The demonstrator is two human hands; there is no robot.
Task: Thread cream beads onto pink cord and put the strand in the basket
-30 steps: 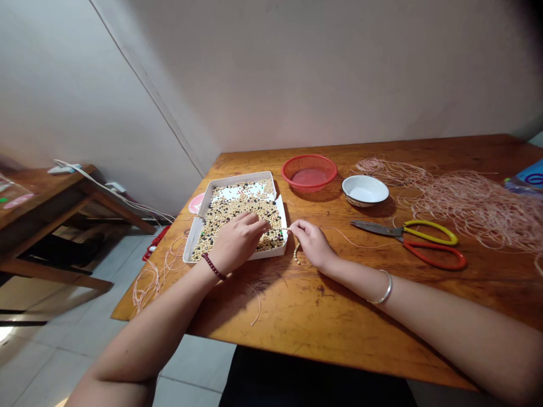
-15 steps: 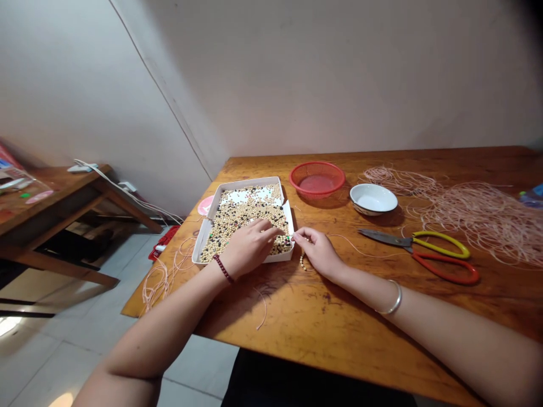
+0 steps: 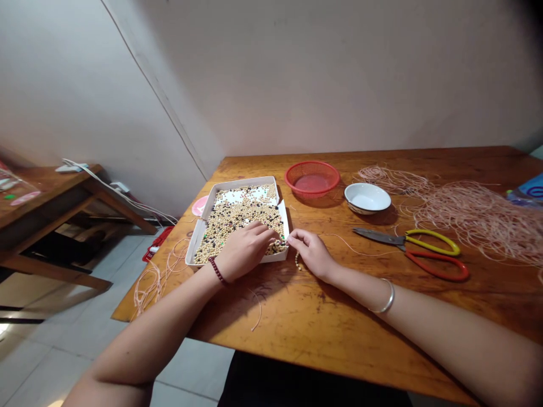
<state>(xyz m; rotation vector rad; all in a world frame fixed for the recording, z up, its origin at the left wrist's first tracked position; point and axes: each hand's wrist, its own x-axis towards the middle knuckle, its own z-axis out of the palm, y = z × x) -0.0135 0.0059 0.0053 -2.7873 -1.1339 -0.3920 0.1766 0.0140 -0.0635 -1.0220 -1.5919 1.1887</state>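
A shallow white box (image 3: 192, 249) on the table holds a spread of loose beads (image 3: 229, 217), mostly cream with black ones and a few green. My left hand (image 3: 248, 249) is over its near right part, fingers curled down and closed together at the beads. The back of the hand hides whatever the fingertips hold. Just outside the box's right edge, my right hand (image 3: 311, 251) pinches a string near its end. A short beaded strand (image 3: 297, 261) hangs below those fingers and rests on the wooden table (image 3: 318, 322).
To the right lie scissors (image 3: 401, 242) with yellow and red handles and a tangle of pink cord (image 3: 470, 215). Behind stand a red plastic basket (image 3: 311, 180) and a white enamel bowl (image 3: 367, 198). More cord (image 3: 148, 285) lies at the left edge.
The whole view has shifted slightly, moving the table and its things a little to the left. My left fingers have curled in more; my right hand keeps its pinch.
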